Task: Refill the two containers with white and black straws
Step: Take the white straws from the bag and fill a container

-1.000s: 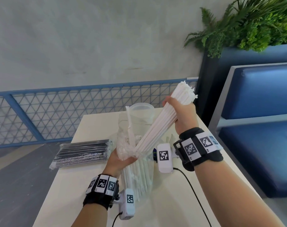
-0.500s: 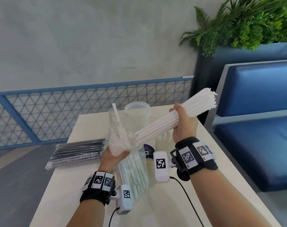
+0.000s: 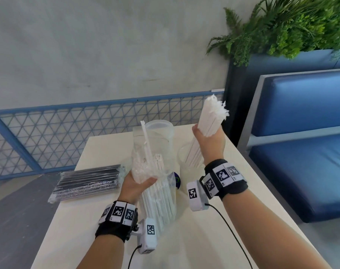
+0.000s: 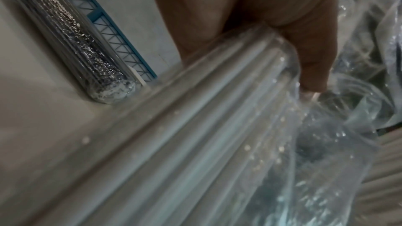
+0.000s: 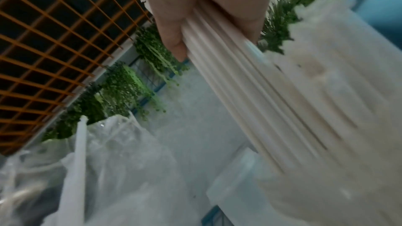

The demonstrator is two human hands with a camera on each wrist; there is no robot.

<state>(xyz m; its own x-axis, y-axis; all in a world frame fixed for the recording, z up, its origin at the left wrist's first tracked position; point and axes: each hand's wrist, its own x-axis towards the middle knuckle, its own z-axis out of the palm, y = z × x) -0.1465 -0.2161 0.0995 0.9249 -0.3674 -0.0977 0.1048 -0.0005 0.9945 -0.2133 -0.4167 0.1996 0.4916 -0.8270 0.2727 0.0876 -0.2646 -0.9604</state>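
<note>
My right hand (image 3: 209, 141) grips a thick bundle of white straws (image 3: 210, 117) almost upright, its lower ends inside a clear container (image 3: 182, 156) on the table. The wrist view shows the same straws (image 5: 250, 92) running from my right hand (image 5: 204, 15) into that container (image 5: 326, 169). My left hand (image 3: 136, 183) grips a clear plastic bag of white straws (image 3: 159, 199), one straw (image 3: 147, 140) sticking up from it. A second clear container (image 3: 159, 127) stands behind the bag. A sealed pack of black straws (image 3: 87, 183) lies on the table at left.
The white table (image 3: 194, 239) ends at a blue mesh railing (image 3: 48, 136) behind. A blue bench (image 3: 301, 152) and a planter with green plants (image 3: 291, 26) stand to the right. Wrist camera cables trail over the table front.
My right hand has pulled the white bundle clear of the bag, swung it from slanted to near upright, and lowered its ends into the right container. My left hand still holds the bag.
</note>
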